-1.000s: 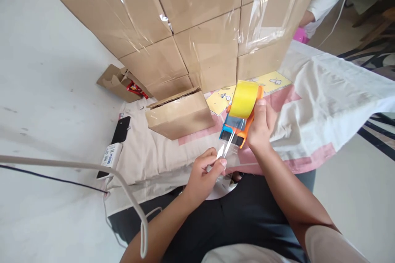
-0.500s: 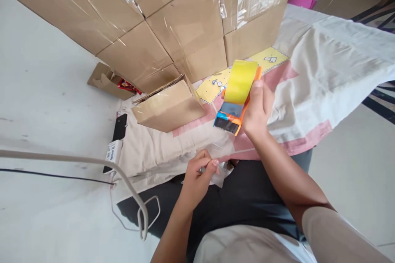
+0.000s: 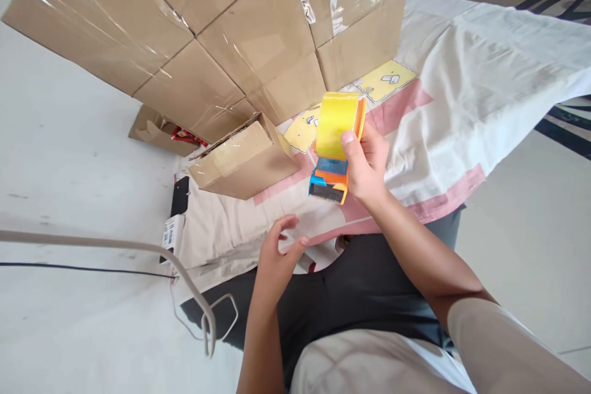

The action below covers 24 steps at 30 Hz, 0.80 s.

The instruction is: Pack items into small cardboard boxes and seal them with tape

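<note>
the right hand (image 3: 367,163) is clenched around an orange and blue tape dispenser (image 3: 333,157) with its yellow roll uppermost, held in the air above a white and pink cloth (image 3: 462,92). the left hand (image 3: 277,255) is released, fingers spread, just above the cloth's near edge and holding nothing. a small cardboard box (image 3: 242,160) lies left of the dispenser, before a wall of taped boxes (image 3: 240,31).

Pale floor (image 3: 69,154) — daylight — striped dark rug (image 3: 561,129) at right
</note>
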Tool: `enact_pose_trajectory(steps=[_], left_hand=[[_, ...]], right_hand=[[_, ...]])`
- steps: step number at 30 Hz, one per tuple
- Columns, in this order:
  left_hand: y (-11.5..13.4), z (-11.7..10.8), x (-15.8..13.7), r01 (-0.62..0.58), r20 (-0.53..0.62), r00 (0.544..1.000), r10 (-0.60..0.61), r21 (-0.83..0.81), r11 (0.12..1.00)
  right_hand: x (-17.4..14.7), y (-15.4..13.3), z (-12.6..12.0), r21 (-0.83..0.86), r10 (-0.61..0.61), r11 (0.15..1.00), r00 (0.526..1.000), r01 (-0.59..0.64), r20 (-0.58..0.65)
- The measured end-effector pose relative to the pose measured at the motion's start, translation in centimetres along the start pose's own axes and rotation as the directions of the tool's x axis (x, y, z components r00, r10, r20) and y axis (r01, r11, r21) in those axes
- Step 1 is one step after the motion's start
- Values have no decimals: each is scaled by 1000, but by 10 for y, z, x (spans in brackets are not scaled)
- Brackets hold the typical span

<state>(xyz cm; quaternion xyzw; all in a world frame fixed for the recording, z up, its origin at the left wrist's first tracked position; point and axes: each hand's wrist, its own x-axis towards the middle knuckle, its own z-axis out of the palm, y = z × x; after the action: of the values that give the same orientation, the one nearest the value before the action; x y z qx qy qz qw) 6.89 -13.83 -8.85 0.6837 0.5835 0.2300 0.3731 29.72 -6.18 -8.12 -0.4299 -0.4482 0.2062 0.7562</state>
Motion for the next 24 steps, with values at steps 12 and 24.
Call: enact_pose_trajectory(steps=[12,24], left_hand=[[40,34,20,25,-16,999,-35,-425,905],[31,42,25,-148,-56,989,137,-416,897]], right_hand=[[-11,-10,5,33,56,998,996,-58,67],[-3,-14,5,81,165,982,982,-173,93]])
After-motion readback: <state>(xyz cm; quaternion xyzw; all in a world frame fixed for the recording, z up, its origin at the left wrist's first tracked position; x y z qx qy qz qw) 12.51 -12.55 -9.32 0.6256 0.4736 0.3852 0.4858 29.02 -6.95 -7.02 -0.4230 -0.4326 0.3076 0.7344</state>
